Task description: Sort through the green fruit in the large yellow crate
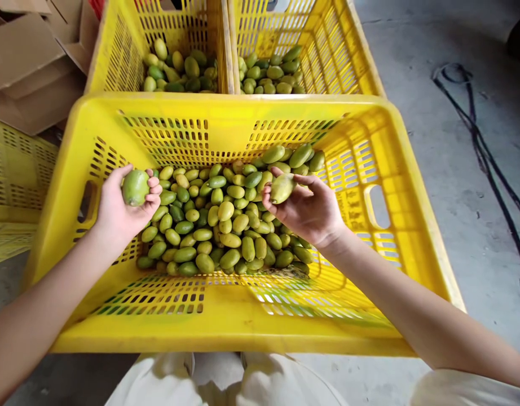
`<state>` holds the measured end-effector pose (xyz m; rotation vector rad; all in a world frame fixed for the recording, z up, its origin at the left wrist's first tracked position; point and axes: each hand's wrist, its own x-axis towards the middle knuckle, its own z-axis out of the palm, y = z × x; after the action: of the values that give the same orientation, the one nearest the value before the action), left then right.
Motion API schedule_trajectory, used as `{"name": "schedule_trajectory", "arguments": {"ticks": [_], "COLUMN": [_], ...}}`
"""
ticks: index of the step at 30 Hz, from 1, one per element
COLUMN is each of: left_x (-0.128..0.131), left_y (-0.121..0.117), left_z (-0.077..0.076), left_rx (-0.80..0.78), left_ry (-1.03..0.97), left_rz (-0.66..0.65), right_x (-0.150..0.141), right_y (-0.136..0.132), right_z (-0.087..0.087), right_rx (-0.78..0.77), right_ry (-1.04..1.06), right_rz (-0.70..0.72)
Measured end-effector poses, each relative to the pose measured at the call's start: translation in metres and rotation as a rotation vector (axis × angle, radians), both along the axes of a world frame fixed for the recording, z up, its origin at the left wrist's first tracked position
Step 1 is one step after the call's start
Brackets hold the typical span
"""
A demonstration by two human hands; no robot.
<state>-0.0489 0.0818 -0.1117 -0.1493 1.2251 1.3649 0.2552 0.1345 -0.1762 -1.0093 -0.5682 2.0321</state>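
My left hand (127, 203) is closed around a green oval fruit (136, 188), raised above the left side of a large yellow crate (230, 332). Over the right part of the crate, my right hand (308, 208) has its palm turned up and holds a paler yellow-green oval fruit (282, 188) in its fingers. Below both hands lies a heap of similar fruits (226, 211), green to yellowish, spread over the crate's bottom. Larger green fruits (300, 155) are piled at its far right, partly behind my right hand.
Two more yellow crates with green fruits stand beyond this one, at the left (120, 56) and right (331, 45). Cardboard boxes (27, 51) lie at the far left, above another yellow crate (14, 175). A black cable (480, 135) runs over the grey floor (412, 84).
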Motion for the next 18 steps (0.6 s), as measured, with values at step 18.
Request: {"name": "schedule_trajectory", "arguments": {"ticks": [18], "left_x": [0.002], "left_y": [0.0], "left_z": [-0.018], "left_rx": [-0.016], "left_ry": [0.101], "left_rz": [-0.118], "right_x": [-0.027], "right_y": [0.155], "right_z": [0.066], "right_rx": [0.262], "right_ry": [-0.247], "right_rz": [0.099]}}
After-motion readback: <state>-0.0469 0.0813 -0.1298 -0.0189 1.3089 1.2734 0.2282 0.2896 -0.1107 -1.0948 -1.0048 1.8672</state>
